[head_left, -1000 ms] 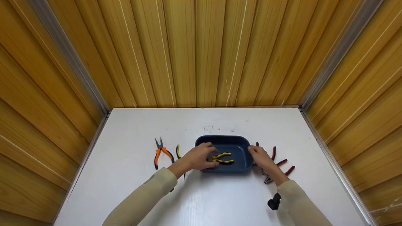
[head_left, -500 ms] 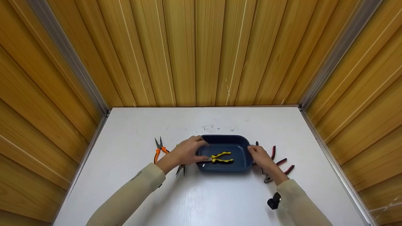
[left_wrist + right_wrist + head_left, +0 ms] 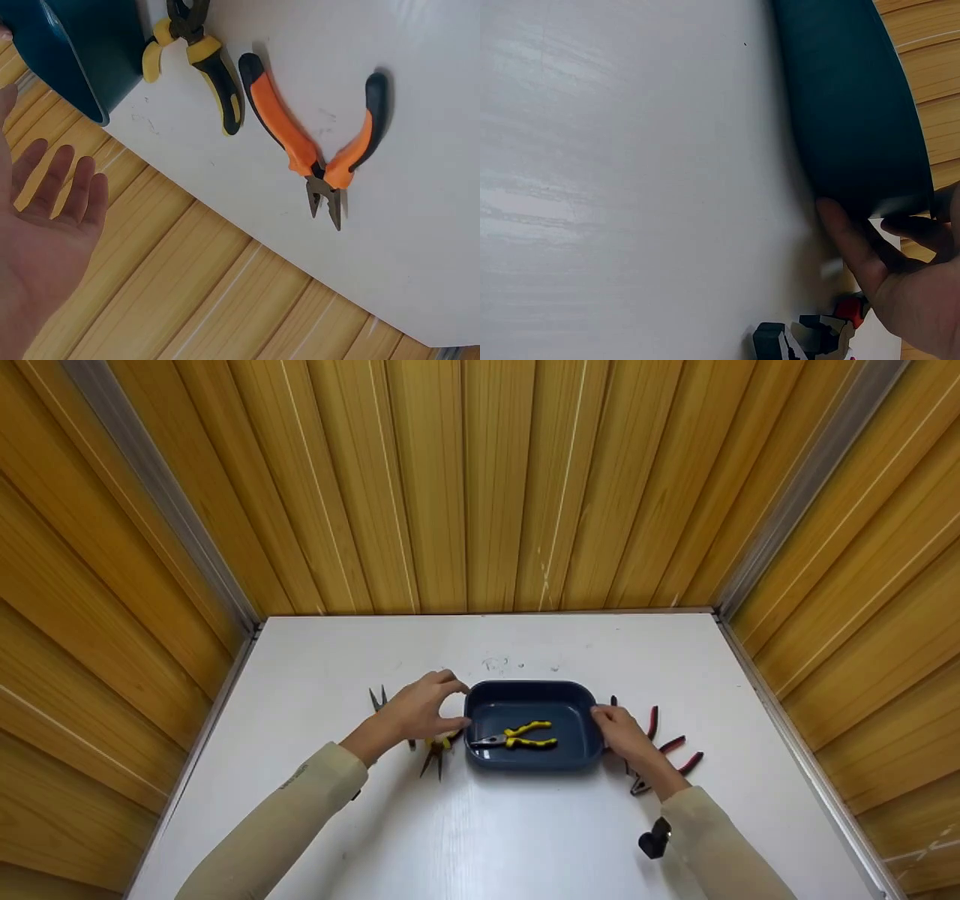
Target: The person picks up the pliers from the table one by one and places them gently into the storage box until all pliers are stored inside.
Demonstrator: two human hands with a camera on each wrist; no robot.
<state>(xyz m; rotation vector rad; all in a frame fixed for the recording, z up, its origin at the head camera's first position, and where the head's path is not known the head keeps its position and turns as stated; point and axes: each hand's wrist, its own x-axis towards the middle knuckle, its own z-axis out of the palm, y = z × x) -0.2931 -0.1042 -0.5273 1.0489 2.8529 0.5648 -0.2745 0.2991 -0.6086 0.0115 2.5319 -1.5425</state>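
A dark blue rectangular box (image 3: pixel 534 766) stands on the white table in the head view. Long-nose pliers with yellow and black handles (image 3: pixel 534 743) lie inside it, jaws toward the left. My left hand (image 3: pixel 418 709) is at the box's left end, thumb and fingers spread; the left wrist view shows its fingers relaxed, holding nothing. Whether a fingertip touches the rim, I cannot tell. At the right end, my right hand (image 3: pixel 624 733) grips the box's rim and wall, with fingers against the outside in the right wrist view.
Left of the box lie orange-handled pliers (image 3: pixel 282 121) and other yellow-and-black pliers (image 3: pixel 218 87), both partly covered by my left hand in the head view. Red-and-black-handled pliers (image 3: pixel 691 763) lie beside my right wrist. Wooden-plank walls (image 3: pixel 491 487) border the table (image 3: pixel 480 840).
My left hand has drawn back leftward from over the pliers in the box to beyond its left end, uncovering them. The right hand keeps its grip; the box stays about where it was.
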